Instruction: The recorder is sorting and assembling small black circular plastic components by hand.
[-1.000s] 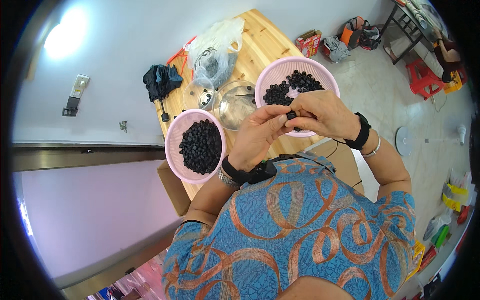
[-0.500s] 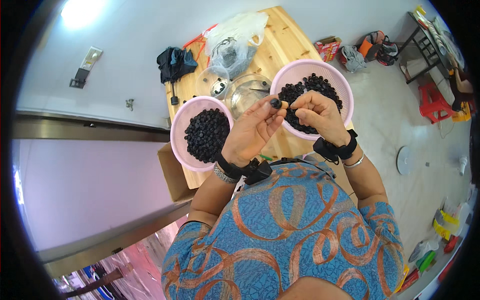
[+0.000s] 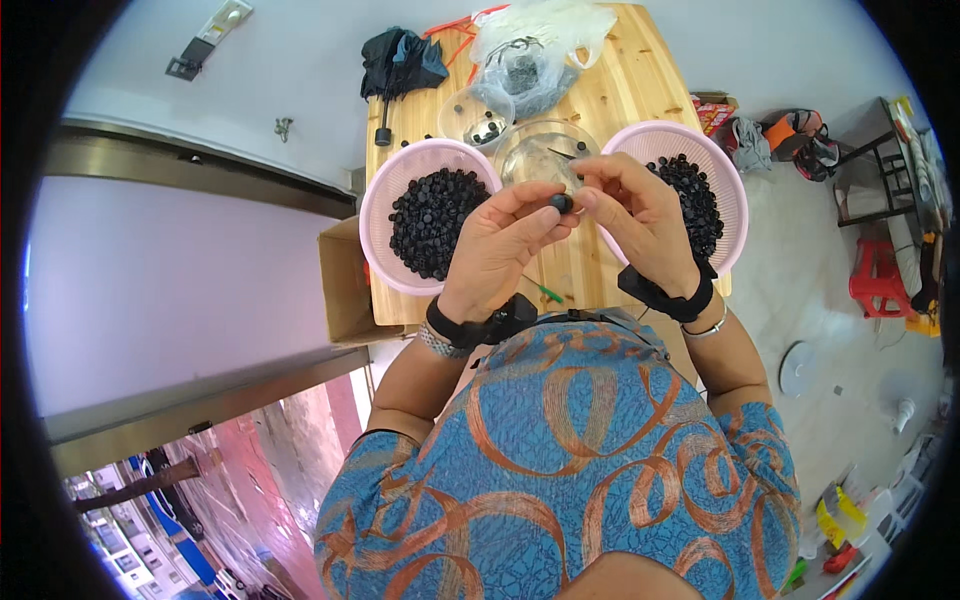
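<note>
My left hand (image 3: 498,245) pinches a small round black cap-like piece (image 3: 562,203) between thumb and fingertips, above the table's middle. Close against it, my right hand (image 3: 648,228) has thumb and forefinger brought together; whatever they grip is too small to make out. Left of my hands stands a pink plastic basket (image 3: 372,245) heaped with similar black pieces (image 3: 432,215). A second pink basket (image 3: 738,195) to the right also holds many of them, partly covered by my right hand. Just beyond my fingers sits a clear round bowl (image 3: 525,150) with a dark thin tool (image 3: 561,154) at it.
A smaller clear bowl (image 3: 455,122) holds several black pieces. Farther back lie a dark folded umbrella (image 3: 400,65) and a whitish plastic bag (image 3: 545,30). A green-handled tool (image 3: 546,291) rests near the table's front edge. A cardboard box (image 3: 340,285) stands at the left, a red stool (image 3: 878,280) at right.
My right hand's fingers have come in against the black piece, which my left hand keeps hold of. The whole view has shifted, so the table appears higher and farther right.
</note>
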`<state>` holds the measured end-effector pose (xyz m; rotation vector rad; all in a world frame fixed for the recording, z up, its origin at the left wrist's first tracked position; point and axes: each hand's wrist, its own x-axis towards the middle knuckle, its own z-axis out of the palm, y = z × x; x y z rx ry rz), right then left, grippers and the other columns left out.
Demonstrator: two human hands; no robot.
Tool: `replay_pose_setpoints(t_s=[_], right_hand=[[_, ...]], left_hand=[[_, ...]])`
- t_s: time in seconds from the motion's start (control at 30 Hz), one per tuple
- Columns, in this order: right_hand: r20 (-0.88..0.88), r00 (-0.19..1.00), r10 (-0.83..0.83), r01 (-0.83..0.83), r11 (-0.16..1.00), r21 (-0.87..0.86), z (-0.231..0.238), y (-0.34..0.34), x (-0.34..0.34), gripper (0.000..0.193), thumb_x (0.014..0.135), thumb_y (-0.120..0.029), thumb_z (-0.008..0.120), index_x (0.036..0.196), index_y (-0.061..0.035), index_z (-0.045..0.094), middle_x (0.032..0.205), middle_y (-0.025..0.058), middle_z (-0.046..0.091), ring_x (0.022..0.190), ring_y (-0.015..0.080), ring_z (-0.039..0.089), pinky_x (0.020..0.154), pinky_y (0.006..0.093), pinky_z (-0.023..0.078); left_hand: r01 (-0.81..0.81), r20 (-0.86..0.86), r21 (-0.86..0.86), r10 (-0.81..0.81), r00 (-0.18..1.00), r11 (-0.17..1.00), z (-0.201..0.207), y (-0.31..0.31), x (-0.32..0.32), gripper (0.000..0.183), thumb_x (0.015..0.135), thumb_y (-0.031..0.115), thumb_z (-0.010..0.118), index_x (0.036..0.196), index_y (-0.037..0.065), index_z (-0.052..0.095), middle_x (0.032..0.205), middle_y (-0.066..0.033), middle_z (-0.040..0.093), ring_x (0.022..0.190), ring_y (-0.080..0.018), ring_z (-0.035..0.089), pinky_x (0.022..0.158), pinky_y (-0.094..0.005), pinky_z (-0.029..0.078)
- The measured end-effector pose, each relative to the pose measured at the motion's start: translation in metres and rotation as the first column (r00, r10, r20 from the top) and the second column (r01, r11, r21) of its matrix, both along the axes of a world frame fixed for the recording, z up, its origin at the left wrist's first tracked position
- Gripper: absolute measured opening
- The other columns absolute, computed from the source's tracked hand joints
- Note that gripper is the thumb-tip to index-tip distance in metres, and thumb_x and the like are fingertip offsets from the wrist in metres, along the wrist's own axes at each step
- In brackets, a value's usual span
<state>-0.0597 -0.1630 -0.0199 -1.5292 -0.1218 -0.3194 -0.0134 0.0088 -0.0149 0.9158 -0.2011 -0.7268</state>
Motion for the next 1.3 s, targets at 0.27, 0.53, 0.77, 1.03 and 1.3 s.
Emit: replay_pose_setpoints(t_s=[0.27, 0.53, 0.77, 1.03, 1.3], right_hand=[[-0.172, 0.981, 0.084, -0.095, 0.994, -0.054, 0.004, 0.007, 0.0, 0.025, 0.08, -0.012, 0.066, 0.103, -0.0028, 0.06, 0.086, 0.0006, 0.051, 0.074, 0.007, 0.049, 0.064, 0.0199, 0.041], [0.011, 0.998, 0.068, -0.065, 0.981, -0.182, 0.006, 0.007, -0.001, 0.025, 0.079, -0.009, 0.065, 0.103, -0.0031, 0.061, 0.092, 0.0048, 0.053, 0.073, 0.0096, 0.051, 0.058, 0.0201, 0.041], [0.12, 0.989, 0.087, -0.065, 0.982, -0.178, 0.003, 0.008, 0.004, 0.023, 0.081, -0.007, 0.062, 0.102, 0.0001, 0.06, 0.093, 0.0069, 0.053, 0.077, 0.0112, 0.054, 0.061, 0.0208, 0.044], [-0.147, 0.962, 0.231, -0.164, 0.915, 0.368, 0.002, 0.012, 0.014, 0.025, 0.089, -0.012, 0.054, 0.11, 0.001, 0.057, 0.087, 0.0027, 0.058, 0.078, 0.0089, 0.056, 0.069, 0.0232, 0.048], [-0.255, 0.948, 0.192, -0.093, 0.93, 0.357, -0.023, 0.003, 0.01, 0.022, 0.089, -0.013, 0.054, 0.106, 0.0005, 0.058, 0.082, 0.0019, 0.058, 0.067, 0.0059, 0.051, 0.064, 0.0214, 0.046]], left_hand=[[-0.034, 0.212, 0.11, 0.01, 0.977, 0.993, 0.011, 0.004, 0.0, 0.027, 0.086, 0.0, 0.055, 0.112, -0.001, 0.052, 0.104, -0.0091, 0.059, 0.096, -0.0144, 0.058, 0.085, -0.0266, 0.047], [-0.03, 0.298, 0.123, -0.008, 0.954, 0.992, 0.011, 0.004, 0.001, 0.024, 0.085, -0.003, 0.054, 0.109, -0.002, 0.052, 0.102, -0.0079, 0.059, 0.097, -0.0128, 0.056, 0.086, -0.0249, 0.046], [-0.116, 0.412, 0.129, 0.054, 0.91, 0.985, 0.008, 0.0, -0.001, 0.023, 0.085, -0.003, 0.054, 0.108, -0.002, 0.052, 0.099, -0.008, 0.059, 0.091, -0.0129, 0.058, 0.081, -0.0256, 0.047], [-0.112, 0.334, 0.132, 0.062, 0.94, 0.985, 0.01, 0.001, 0.013, 0.024, 0.083, -0.005, 0.055, 0.107, -0.002, 0.053, 0.091, -0.007, 0.061, 0.085, -0.0121, 0.059, 0.077, -0.0242, 0.048], [-0.386, 0.442, 0.295, 0.233, 0.866, 0.874, -0.007, 0.045, 0.032, 0.019, 0.079, -0.001, 0.064, 0.097, 0.0, 0.058, 0.087, -0.002, 0.061, 0.078, -0.006, 0.056, 0.072, -0.0191, 0.046]])
